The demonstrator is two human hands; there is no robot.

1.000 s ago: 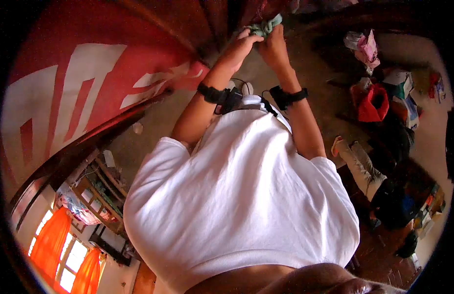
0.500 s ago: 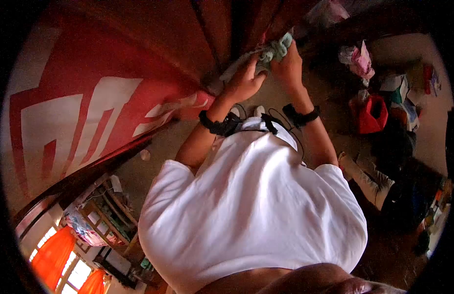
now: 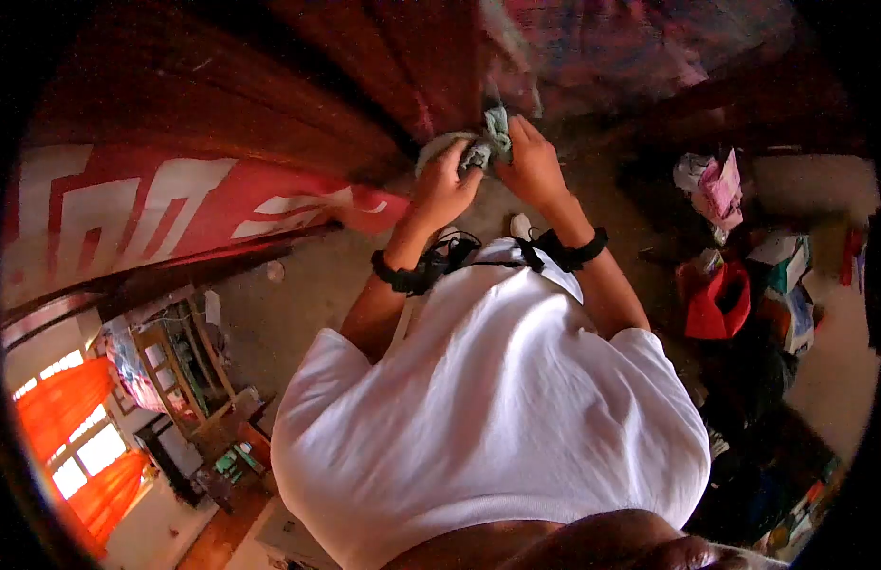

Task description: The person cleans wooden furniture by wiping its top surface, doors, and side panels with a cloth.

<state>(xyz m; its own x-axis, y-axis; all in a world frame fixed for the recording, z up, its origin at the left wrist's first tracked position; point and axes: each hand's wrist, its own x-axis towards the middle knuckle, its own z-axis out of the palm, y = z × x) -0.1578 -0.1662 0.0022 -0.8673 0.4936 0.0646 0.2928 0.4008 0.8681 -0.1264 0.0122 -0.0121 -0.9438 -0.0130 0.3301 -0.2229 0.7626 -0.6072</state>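
Note:
Both my hands are up in front of me at the top middle of the head view, close together. A bunched, twisted grey-green cloth (image 3: 498,133) runs between them. My left hand (image 3: 443,188) is closed on the cloth's darker, crumpled part, thumb to the right. Gripping the paler green part is my right hand (image 3: 533,168), its fingers wrapped round it. Some of the cloth is hidden behind my fingers. A dark reddish-brown wooden surface (image 3: 298,85) rises just beyond my hands.
A red cloth with white shapes (image 3: 269,195) hangs at the left. On the right are a red bag (image 3: 714,299), a pink and white bundle (image 3: 716,185) and other clutter. Orange curtains (image 3: 75,399) and a wooden rack (image 3: 179,366) appear at lower left.
My view has turned, and a patterned fabric now shows at the top right. My hands, still gripping the cloth, sit slightly lower and further left in view.

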